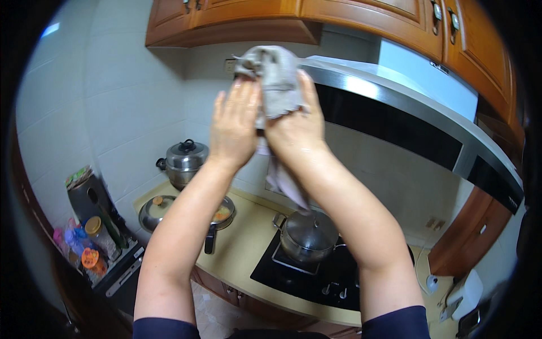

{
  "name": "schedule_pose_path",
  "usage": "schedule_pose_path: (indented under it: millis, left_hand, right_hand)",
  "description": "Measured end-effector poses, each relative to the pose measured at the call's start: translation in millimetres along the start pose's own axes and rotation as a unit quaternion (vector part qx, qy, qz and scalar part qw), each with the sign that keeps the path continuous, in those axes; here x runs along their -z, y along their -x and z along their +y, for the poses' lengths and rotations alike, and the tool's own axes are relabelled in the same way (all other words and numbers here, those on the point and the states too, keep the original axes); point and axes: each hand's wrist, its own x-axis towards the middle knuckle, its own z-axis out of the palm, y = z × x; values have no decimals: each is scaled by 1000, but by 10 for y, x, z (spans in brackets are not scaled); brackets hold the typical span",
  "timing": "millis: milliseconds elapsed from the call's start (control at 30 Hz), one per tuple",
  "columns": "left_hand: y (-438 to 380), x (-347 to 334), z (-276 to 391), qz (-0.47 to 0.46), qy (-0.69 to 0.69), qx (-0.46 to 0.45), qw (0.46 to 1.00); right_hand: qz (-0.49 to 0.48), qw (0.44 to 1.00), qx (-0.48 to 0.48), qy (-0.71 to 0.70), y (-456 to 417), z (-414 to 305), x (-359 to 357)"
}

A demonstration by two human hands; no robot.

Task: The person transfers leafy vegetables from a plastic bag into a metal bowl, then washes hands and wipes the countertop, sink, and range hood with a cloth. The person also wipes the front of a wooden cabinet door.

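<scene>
Both arms reach up and forward, the hands raised close together near the left end of the range hood [381, 114]. Between and over them bunches a greyish cloth [277, 84] with a frayed edge, and a paler part of it hangs down below the wrists. My left hand [237, 123] lies against the cloth's left side, back towards me, fingers stretched upward. My right hand [298, 118] is partly wrapped by the cloth, its thumb side and some fingers hidden. Both hands look wet. Beneath the cloth, a lidded steel pot [309, 237] stands on the black gas hob [292, 284].
Wooden wall cabinets [372, 21] run overhead. On the worktop [237, 250] at left stand a steamer pot [186, 163], a lidded pan [148, 214] and a pan of food [222, 214]. Jars and bottles [101, 237] crowd the far left; a white appliance [468, 294] is at right.
</scene>
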Motion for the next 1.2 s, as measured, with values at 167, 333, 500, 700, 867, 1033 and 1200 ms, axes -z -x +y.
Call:
schedule_pose_path:
  millis: [167, 333, 500, 700, 867, 1033, 1200]
  left_hand:
    - [91, 6, -316, 1, 15, 42, 999]
    - [52, 14, -72, 36, 37, 91, 995]
    - [-154, 13, 514, 61, 63, 48, 995]
    - [-481, -33, 1596, 116, 142, -44, 982]
    - [-703, -110, 2529, 127, 270, -97, 949]
    - [-889, -77, 2905, 164, 283, -118, 937]
    - [-792, -125, 2389, 166, 240, -129, 948]
  right_hand:
    - [5, 1000, 13, -11, -225, -374, -244]
    - [92, 990, 31, -101, -192, -257, -165]
    - [64, 993, 35, -88, 107, 296, 261]
    - [-10, 999, -24, -28, 788, 1199, 1047]
    - [-65, 988, -73, 116, 1516, 1883, 1553]
    - [-85, 979, -150, 112, 1662, 2046, 1796]
    - [-82, 981, -141, 107, 1453, 1714, 1496]
